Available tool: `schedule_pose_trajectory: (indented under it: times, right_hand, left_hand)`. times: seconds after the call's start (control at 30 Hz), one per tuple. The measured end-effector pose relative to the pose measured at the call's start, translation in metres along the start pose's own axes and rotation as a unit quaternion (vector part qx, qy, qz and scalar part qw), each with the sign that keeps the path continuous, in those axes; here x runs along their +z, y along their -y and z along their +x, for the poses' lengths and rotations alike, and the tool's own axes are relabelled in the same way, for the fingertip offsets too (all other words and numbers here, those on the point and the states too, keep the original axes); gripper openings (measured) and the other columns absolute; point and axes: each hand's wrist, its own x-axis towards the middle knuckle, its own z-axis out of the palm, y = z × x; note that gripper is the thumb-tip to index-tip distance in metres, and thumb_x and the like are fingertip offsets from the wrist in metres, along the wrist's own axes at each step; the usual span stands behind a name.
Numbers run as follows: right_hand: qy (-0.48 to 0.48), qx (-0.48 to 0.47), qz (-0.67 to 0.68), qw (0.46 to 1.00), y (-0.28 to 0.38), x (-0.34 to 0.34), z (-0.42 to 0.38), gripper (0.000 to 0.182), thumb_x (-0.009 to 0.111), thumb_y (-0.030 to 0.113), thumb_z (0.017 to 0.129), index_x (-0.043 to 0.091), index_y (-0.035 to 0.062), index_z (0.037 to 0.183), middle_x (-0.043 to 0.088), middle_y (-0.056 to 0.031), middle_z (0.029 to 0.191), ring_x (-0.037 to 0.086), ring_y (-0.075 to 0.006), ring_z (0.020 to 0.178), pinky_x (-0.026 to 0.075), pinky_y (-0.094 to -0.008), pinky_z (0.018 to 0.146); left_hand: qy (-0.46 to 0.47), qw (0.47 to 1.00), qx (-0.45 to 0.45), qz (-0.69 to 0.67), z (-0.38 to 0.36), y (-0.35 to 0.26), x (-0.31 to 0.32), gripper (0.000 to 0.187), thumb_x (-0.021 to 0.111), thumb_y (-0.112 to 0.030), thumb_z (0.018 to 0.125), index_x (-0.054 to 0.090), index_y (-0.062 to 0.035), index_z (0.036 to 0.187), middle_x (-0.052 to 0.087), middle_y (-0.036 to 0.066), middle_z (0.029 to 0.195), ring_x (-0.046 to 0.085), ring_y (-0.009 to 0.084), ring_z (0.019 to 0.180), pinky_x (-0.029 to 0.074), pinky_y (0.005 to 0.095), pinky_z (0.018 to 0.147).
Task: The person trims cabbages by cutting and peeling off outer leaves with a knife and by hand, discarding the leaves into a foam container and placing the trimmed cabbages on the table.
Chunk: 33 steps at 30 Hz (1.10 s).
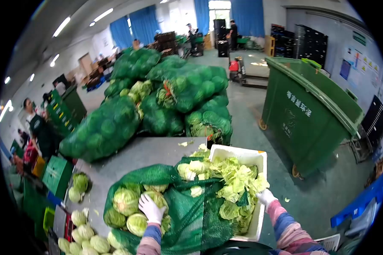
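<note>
My left hand, in a white glove, lies with spread fingers on a cabbage inside an opened green mesh bag. Several more cabbages sit around it in the bag. At the right rim of a white bin, my gloved right hand has its fingers closed at the edge of a pale cabbage leaf. The fingertips are partly hidden there. Loose leaves heap up in the bin, and the mesh spreads over its left side.
Bare cabbages lie at the table's lower left. Full mesh sacks pile up beyond the table. A large green wheeled waste bin stands on the right. A person is at far left; others are at the back.
</note>
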Motion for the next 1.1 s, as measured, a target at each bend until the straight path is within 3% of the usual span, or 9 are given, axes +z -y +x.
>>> schedule_pose_trajectory:
  times: [0.03, 0.07, 0.33, 0.53, 0.67, 0.73, 0.83, 0.93, 1.1]
  right_hand:
    - [0.088, 0.135, -0.028, 0.987, 0.049, -0.021, -0.038, 0.037, 0.060, 0.038, 0.091, 0.069, 0.0023, 0.097, 0.069, -0.0126, 0.079, 0.065, -0.0180, 0.061, 0.053, -0.0329, 0.059]
    - [0.102, 0.166, -0.037, 0.980, 0.096, -0.031, -0.067, 0.039, 0.061, 0.039, 0.090, 0.070, 0.0012, 0.095, 0.069, -0.0098, 0.076, 0.065, -0.0177, 0.062, 0.053, -0.0325, 0.061]
    - [0.157, 0.043, -0.036, 0.986, 0.111, 0.009, -0.105, 0.033, 0.062, 0.038, 0.092, 0.066, 0.0047, 0.092, 0.066, -0.0041, 0.069, 0.058, -0.0123, 0.052, 0.049, -0.0279, 0.053]
    - [0.027, -0.052, 0.146, 0.988, 0.217, -0.074, -0.129, 0.026, 0.059, 0.029, 0.093, 0.064, 0.0038, 0.087, 0.064, -0.0033, 0.067, 0.055, -0.0087, 0.047, 0.043, -0.0230, 0.043]
    - [-0.186, -0.260, 0.404, 0.857, 0.353, -0.167, -0.194, 0.030, 0.059, 0.016, 0.093, 0.060, -0.0016, 0.118, 0.058, 0.0006, 0.067, 0.049, -0.0036, 0.049, 0.036, -0.0178, 0.042]
    - [-0.189, -0.387, 0.462, 0.775, 0.409, -0.204, -0.250, 0.044, 0.053, 0.020, 0.098, 0.046, -0.0033, 0.134, 0.055, 0.0007, 0.076, 0.042, -0.0039, 0.048, 0.032, -0.0171, 0.040]
    - [-0.147, -0.489, 0.475, 0.717, 0.434, -0.224, -0.278, 0.044, 0.053, 0.021, 0.098, 0.046, -0.0033, 0.134, 0.056, -0.0001, 0.077, 0.043, -0.0044, 0.049, 0.033, -0.0175, 0.041]
    - [-0.092, -0.507, 0.473, 0.715, 0.427, -0.213, -0.275, 0.044, 0.052, 0.021, 0.098, 0.045, -0.0033, 0.135, 0.056, -0.0010, 0.078, 0.044, -0.0049, 0.049, 0.034, -0.0179, 0.041]
    - [-0.013, -0.400, 0.456, 0.795, 0.389, -0.164, -0.260, 0.045, 0.051, 0.023, 0.098, 0.045, -0.0033, 0.135, 0.057, -0.0024, 0.080, 0.045, -0.0058, 0.051, 0.035, -0.0186, 0.042]
  left_hand:
    - [0.010, 1.000, 0.010, -0.004, -0.001, -0.001, -0.002, 0.119, 0.087, -0.051, 0.057, 0.027, 0.0042, 0.143, 0.030, 0.020, 0.148, 0.029, 0.0374, 0.135, 0.024, 0.0510, 0.112]
    - [0.004, 1.000, 0.019, 0.021, -0.001, -0.003, -0.001, 0.118, 0.087, -0.051, 0.057, 0.027, 0.0038, 0.143, 0.030, 0.019, 0.149, 0.027, 0.0377, 0.136, 0.024, 0.0522, 0.111]
    - [-0.030, 0.991, 0.050, -0.119, -0.009, 0.010, 0.002, 0.101, 0.090, -0.029, 0.054, 0.035, -0.0023, 0.134, 0.035, 0.016, 0.143, 0.030, 0.0376, 0.135, 0.031, 0.0556, 0.104]
    - [-0.050, 0.976, 0.021, -0.209, -0.028, 0.014, -0.004, 0.100, 0.091, -0.024, 0.049, 0.038, -0.0023, 0.131, 0.038, 0.015, 0.137, 0.037, 0.0378, 0.125, 0.036, 0.0523, 0.100]
    - [-0.024, 0.978, -0.021, -0.207, -0.038, 0.010, -0.006, 0.105, 0.093, -0.030, 0.048, 0.035, -0.0025, 0.131, 0.038, 0.020, 0.136, 0.037, 0.0383, 0.124, 0.037, 0.0516, 0.100]
    - [-0.033, 0.982, -0.015, -0.186, -0.036, 0.008, -0.003, 0.108, 0.093, -0.031, 0.049, 0.033, -0.0017, 0.133, 0.037, 0.021, 0.137, 0.035, 0.0399, 0.125, 0.036, 0.0505, 0.103]
    - [-0.029, 0.982, -0.013, -0.188, -0.029, 0.020, -0.009, 0.108, 0.093, -0.032, 0.049, 0.033, -0.0021, 0.134, 0.037, 0.020, 0.136, 0.035, 0.0404, 0.125, 0.036, 0.0508, 0.104]
    - [-0.038, 0.985, -0.020, -0.170, -0.026, -0.010, -0.004, 0.106, 0.093, -0.033, 0.048, 0.036, -0.0037, 0.132, 0.037, 0.018, 0.136, 0.038, 0.0382, 0.123, 0.038, 0.0524, 0.100]
    - [-0.028, 0.987, -0.031, -0.155, -0.033, -0.001, -0.004, 0.105, 0.093, -0.033, 0.048, 0.035, -0.0042, 0.132, 0.038, 0.016, 0.135, 0.039, 0.0377, 0.123, 0.040, 0.0516, 0.098]
